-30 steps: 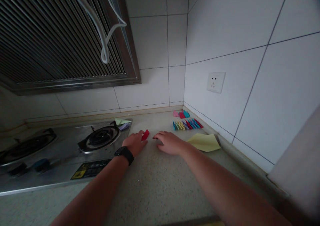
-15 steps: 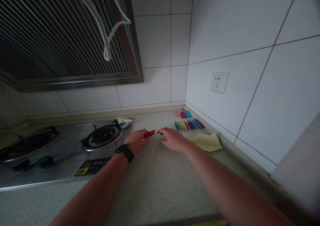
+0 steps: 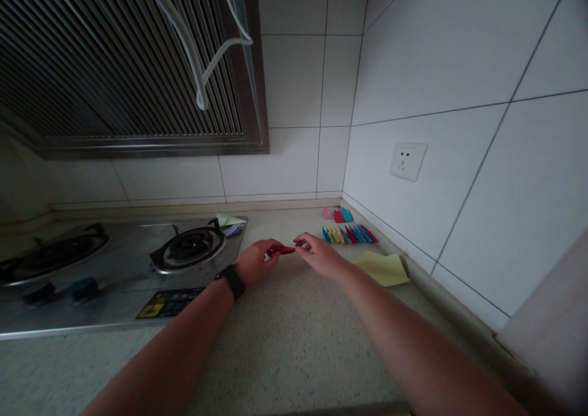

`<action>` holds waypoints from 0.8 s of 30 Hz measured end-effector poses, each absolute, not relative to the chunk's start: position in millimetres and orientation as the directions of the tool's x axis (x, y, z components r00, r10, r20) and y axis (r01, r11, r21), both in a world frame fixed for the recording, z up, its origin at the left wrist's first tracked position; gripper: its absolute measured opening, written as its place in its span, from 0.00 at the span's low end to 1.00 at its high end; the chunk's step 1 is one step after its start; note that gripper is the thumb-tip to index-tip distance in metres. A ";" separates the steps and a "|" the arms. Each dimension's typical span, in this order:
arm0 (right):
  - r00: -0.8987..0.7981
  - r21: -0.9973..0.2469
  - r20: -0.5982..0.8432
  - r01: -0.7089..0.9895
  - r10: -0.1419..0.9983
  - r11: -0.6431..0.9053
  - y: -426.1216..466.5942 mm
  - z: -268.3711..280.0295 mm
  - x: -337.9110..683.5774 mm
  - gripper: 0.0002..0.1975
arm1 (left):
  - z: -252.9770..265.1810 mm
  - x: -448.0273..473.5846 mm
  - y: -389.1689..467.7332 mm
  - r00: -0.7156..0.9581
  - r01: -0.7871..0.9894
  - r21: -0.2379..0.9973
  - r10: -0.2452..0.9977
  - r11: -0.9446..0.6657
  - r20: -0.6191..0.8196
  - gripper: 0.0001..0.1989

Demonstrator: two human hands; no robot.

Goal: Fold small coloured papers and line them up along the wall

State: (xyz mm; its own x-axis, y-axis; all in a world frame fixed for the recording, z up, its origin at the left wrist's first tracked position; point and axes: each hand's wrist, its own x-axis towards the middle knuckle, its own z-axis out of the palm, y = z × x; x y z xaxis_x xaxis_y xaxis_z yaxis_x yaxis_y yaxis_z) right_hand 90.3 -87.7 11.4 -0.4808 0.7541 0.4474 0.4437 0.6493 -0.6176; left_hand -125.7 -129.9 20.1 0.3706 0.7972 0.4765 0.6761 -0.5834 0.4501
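Note:
A small piece of folded red paper is held above the speckled counter between my two hands. My left hand, with a black watch on the wrist, pinches its left end. The fingertips of my right hand close on its right end. Behind my right hand stands a row of folded paper pieces in blue, yellow, purple and red. Beyond the row sit a pink folded piece, a red one and a blue one.
A yellow paper sheet lies right of my right hand, near the tiled wall. On the left is a gas stove, with green paper and purple paper at its back corner. A range hood with a dangling white cable hangs above.
My right hand's fingertips have come to the right end of the red paper, where a gap showed before. The red paper has tilted flatter. The camera view has shifted slightly.

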 end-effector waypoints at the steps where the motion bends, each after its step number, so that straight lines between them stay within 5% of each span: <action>1: -0.479 -0.635 0.434 0.438 0.763 0.637 -86.9 10.9 90.6 0.10 | 20.0 -125.8 -129.7 0.372 0.667 0.463 0.799 -0.584 0.472 0.13; 17: -0.477 -0.742 0.402 0.330 0.782 0.583 -86.2 16.7 89.8 0.16 | 17.7 -129.0 -126.1 0.243 0.531 0.676 0.856 -0.511 0.456 0.16; 24: -0.492 -0.692 0.429 0.360 0.758 0.626 -86.5 14.8 87.5 0.08 | 14.5 -128.4 -123.6 0.257 0.527 0.666 0.846 -0.528 0.467 0.17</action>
State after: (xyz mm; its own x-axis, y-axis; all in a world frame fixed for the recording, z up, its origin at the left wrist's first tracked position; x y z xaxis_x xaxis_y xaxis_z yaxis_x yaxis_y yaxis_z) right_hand 87.5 -86.5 14.8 -0.4922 0.7575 0.4289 0.3601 0.6257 -0.6920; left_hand -128.4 -123.6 14.5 0.2573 0.8461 0.4668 0.5271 -0.5278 0.6661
